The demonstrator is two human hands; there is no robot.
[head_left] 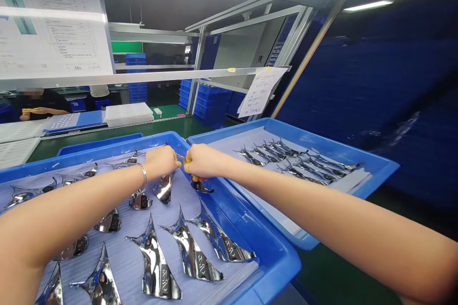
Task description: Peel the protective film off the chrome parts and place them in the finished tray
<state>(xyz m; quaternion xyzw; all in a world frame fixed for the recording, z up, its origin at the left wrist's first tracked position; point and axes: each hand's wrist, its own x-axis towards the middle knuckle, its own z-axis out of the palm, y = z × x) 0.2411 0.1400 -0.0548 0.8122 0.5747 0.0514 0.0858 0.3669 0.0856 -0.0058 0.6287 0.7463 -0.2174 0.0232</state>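
Both my arms reach forward over a blue tray [275, 257] lined with a pale sheet and filled with several shiny chrome curved parts [157, 267]. My left hand [161, 161], with a silver bracelet on its wrist, is closed, and a chrome part [164, 188] hangs below it. My right hand [202, 162] is closed right beside it, fingertips in yellow finger cots, pinching another chrome part [201, 187]. The two hands nearly touch at the tray's far right corner.
A second blue tray [379, 167] to the right holds several more chrome parts in rows. A metal frame with hanging paper sheets [261, 90] rises behind. A green belt [168, 126] carries white trays; another person [39, 105] sits at far left. Blue crates stack behind.
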